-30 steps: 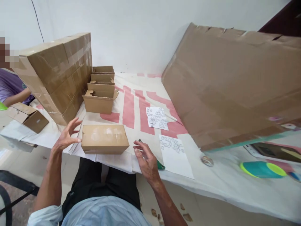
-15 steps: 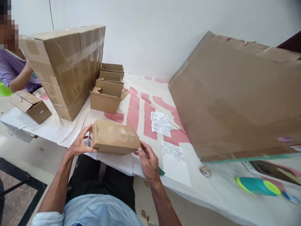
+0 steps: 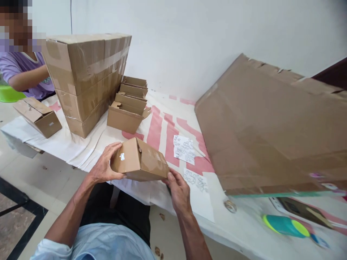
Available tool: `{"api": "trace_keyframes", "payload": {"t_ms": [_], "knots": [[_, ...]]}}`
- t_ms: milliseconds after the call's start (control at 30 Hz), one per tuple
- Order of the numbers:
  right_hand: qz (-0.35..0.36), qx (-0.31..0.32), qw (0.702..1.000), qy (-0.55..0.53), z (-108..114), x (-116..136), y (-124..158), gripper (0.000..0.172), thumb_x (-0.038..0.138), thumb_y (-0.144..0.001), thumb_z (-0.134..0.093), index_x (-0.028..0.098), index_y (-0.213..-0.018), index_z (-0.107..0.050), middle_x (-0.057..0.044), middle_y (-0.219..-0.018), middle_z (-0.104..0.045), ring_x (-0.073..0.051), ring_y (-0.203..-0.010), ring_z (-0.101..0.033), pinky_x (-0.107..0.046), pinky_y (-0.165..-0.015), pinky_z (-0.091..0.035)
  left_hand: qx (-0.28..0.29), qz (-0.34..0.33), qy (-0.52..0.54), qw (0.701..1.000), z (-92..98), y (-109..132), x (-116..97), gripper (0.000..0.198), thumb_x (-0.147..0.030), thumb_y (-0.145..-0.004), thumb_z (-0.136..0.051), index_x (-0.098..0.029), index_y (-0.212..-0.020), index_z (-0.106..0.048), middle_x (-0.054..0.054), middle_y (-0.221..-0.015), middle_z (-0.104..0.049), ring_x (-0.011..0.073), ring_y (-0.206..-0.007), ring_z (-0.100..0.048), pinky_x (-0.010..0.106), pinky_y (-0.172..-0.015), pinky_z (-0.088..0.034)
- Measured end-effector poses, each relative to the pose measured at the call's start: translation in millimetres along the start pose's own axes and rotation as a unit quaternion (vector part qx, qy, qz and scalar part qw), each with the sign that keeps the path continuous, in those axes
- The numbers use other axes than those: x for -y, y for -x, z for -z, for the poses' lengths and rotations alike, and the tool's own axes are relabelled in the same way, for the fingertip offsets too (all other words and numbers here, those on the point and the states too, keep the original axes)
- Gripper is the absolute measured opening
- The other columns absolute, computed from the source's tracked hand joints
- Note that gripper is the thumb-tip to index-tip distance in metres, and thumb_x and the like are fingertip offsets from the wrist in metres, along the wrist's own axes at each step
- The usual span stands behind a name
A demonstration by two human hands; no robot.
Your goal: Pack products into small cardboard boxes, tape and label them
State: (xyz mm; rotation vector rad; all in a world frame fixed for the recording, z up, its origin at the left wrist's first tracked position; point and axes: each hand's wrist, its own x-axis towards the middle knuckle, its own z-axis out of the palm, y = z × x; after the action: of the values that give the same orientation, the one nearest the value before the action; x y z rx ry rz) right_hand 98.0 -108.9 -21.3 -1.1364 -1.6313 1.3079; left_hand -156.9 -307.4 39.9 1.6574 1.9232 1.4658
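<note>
Brown cardboard box (image 3: 138,161), at twelve o'clock from the person's torso (image 3: 111,242) by the near edge of the table (image 3: 82,155), has left hand (image 3: 104,167) clasping its nine-o'clock end and right hand (image 3: 179,187) gripping its four-o'clock end, even pressure from both best steadying it without crushing the gapped edge (image 3: 140,148).

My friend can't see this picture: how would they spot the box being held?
Find the tall carton stack on the table, then the row of open boxes beside it. Nearer the table's front edge is a brown box, the only one held between left grip and right grip.
</note>
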Motion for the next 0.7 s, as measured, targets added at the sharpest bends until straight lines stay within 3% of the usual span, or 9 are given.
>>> {"api": "trace_keyframes", "payload": {"t_ms": [67,133,233,333,400,500,567,700], "knots": [[0.071,-0.040,0.995,0.064,2,29,-4,0.052,0.061,-0.085,-0.069,0.018,-0.112,-0.076,-0.014,-0.112,-0.078,-0.030,-0.101,-0.072,-0.047,-0.086,-0.062,0.000,-0.002,-0.013,1.000,-2.6,-2,-4,0.106,-0.043,-0.068,-0.095,-0.025,-0.159,-0.044,0.019,-0.163,-0.046,0.0415,-0.152,-0.042,0.059,-0.124,-0.040],[0.186,-0.052,0.974,0.116,2,68,-4,0.040,0.054,-0.092,-0.064,0.020,-0.109,-0.077,-0.013,-0.115,-0.077,-0.030,-0.105,-0.071,-0.048,-0.091,-0.060,0.002,-0.007,-0.026,1.000,-6.6,-5,-8,0.108,-0.042,-0.066,-0.096,-0.025,-0.159,-0.044,0.019,-0.162,-0.046,0.0420,-0.152,-0.042,0.059,-0.125,-0.039],[0.374,0.029,0.909,0.180,-7,129,2,0.022,0.039,-0.101,-0.061,0.025,-0.105,-0.078,-0.010,-0.110,-0.076,-0.028,-0.106,-0.069,-0.048,-0.097,-0.057,-0.003,-0.014,-0.046,0.999,-14.6,-12,-16,0.112,-0.041,-0.062,-0.098,-0.023,-0.158,-0.045,0.020,-0.161,-0.048,0.0428,-0.151,-0.043,0.061,-0.125,-0.037],[0.496,0.143,0.820,0.248,-24,171,7,0.023,0.023,-0.104,-0.056,0.026,-0.101,-0.078,-0.009,-0.104,-0.076,-0.027,-0.100,-0.067,-0.047,-0.092,-0.057,-0.009,-0.003,-0.065,0.998,-22.3,-17,-27,0.114,-0.041,-0.059,-0.100,-0.023,-0.158,-0.045,0.021,-0.160,-0.049,0.0439,-0.150,-0.044,0.063,-0.123,-0.038],[0.543,0.189,0.755,0.316,-36,184,6,0.027,0.014,-0.103,-0.052,0.021,-0.096,-0.077,-0.010,-0.101,-0.075,-0.027,-0.098,-0.065,-0.044,-0.088,-0.055,-0.010,0.012,-0.076,0.997,-26.2,-20,-36,0.115,-0.041,-0.058,-0.100,-0.024,-0.157,-0.045,0.021,-0.159,-0.050,0.0447,-0.150,-0.044,0.065,-0.122,-0.038],[0.576,0.211,0.669,0.420,-48,190,-1,0.024,0.008,-0.099,-0.055,0.017,-0.091,-0.075,-0.011,-0.097,-0.072,-0.027,-0.097,-0.061,-0.041,-0.084,-0.050,-0.010,0.031,-0.085,0.996,-29.9,-24,-47,0.111,-0.043,-0.059,-0.100,-0.022,-0.155,-0.047,0.022,-0.158,-0.050,0.0448,-0.149,-0.045,0.067,-0.120,-0.039],[0.577,0.213,0.638,0.464,-51,189,-7,0.018,0.008,-0.097,-0.059,0.017,-0.091,-0.074,-0.011,-0.096,-0.071,-0.027,-0.097,-0.059,-0.039,-0.082,-0.046,-0.012,0.040,-0.088,0.995,-31.5,-26,-52,0.109,-0.042,-0.060,-0.099,-0.022,-0.154,-0.048,0.022,-0.158,-0.051,0.0445,-0.149,-0.045,0.067,-0.119,-0.040],[0.577,0.212,0.606,0.505,-52,188,-13,0.014,0.010,-0.097,-0.062,0.018,-0.095,-0.073,-0.010,-0.094,-0.067,-0.026,-0.096,-0.055,-0.037,-0.080,-0.039,-0.011,0.052,-0.095,0.994,-33.9,-28,-56,0.108,-0.040,-0.060,-0.099,-0.023,-0.154,-0.048,0.022,-0.158,-0.051,0.0444,-0.148,-0.045,0.067,-0.116,-0.041]]}}
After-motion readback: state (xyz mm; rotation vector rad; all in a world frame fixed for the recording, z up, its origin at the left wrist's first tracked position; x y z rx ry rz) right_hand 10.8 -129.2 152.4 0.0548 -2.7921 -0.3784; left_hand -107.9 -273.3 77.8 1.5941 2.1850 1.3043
